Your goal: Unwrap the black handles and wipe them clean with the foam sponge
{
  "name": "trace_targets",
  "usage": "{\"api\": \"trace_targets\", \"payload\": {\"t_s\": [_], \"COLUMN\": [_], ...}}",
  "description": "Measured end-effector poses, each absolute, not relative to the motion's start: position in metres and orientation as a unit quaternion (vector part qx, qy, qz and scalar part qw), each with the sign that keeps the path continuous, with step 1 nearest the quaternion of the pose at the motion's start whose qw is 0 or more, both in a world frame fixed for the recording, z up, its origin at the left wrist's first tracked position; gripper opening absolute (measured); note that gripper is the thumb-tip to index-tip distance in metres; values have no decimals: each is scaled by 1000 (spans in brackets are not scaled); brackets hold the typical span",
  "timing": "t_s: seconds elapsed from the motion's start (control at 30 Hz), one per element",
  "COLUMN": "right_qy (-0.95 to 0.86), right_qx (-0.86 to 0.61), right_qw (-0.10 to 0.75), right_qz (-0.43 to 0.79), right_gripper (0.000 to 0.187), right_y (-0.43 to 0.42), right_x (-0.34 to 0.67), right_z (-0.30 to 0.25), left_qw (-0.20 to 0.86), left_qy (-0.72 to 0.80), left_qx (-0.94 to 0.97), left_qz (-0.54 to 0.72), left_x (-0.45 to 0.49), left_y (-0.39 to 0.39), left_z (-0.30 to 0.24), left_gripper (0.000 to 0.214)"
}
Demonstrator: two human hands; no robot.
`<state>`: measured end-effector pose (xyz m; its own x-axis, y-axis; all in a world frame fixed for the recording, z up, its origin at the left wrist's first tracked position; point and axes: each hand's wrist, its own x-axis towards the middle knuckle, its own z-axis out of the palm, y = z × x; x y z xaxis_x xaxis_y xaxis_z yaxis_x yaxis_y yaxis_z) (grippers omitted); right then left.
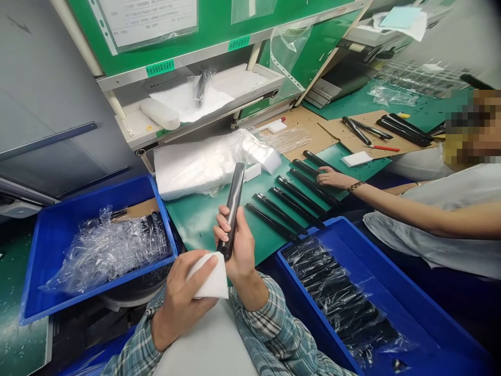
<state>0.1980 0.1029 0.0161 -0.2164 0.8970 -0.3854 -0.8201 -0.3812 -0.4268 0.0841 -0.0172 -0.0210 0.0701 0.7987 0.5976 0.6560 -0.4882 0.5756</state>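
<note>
My right hand point(242, 245) is wrapped round a long, glossy black bar-shaped part point(235, 196), which stands nearly upright with its far end tilted slightly right. In my left hand point(182, 297) is a white sponge block point(209, 277), gripped between thumb and fingers. The block's upper corner meets the lower end of the black part, or lies just in front of it; I cannot tell which. Beyond my right hand, several similar black parts point(279, 211) lie in a slanting row on the green mat point(195, 219).
A blue bin point(29, 282) on the left holds plastic bags and black parts. Another blue bin point(415, 308) at right contains bagged black parts. White wrapping sheets point(195, 162) lie below the shelf point(250, 86). A co-worker's hand point(332, 177) touches the row's far end.
</note>
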Motion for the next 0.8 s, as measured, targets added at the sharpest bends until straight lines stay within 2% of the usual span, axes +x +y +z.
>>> {"api": "trace_targets", "payload": {"t_s": [0.1, 0.17, 0.23, 0.37, 0.43, 0.5, 0.8], "right_qy": [-105, -125, -150, -184, -181, -162, -43], "right_qx": [-309, -324, -335, -324, -316, -306, -282], "right_qw": [572, 591, 616, 649, 646, 632, 537], "right_qz": [752, 728, 697, 663, 671, 693, 794], "right_gripper": [47, 49, 46, 39, 40, 42, 34], "right_y": [96, 93, 92, 93, 96, 101, 106], "right_x": [195, 193, 191, 191, 194, 198, 202], "right_z": [16, 19, 22, 28, 28, 27, 19], "left_qw": [13, 31, 92, 314, 373, 360, 147], "left_qy": [507, 517, 523, 474, 448, 443, 492], "left_qx": [752, 743, 719, 653, 625, 627, 708], "left_qz": [420, 425, 449, 501, 520, 530, 485], "left_x": [87, 90, 92, 92, 89, 85, 80], "left_y": [-15, -16, -16, -18, -20, -22, -19], "left_z": [-21, -23, -25, -30, -32, -34, -21], "left_gripper": [53, 53, 51, 41, 42, 42, 46]}}
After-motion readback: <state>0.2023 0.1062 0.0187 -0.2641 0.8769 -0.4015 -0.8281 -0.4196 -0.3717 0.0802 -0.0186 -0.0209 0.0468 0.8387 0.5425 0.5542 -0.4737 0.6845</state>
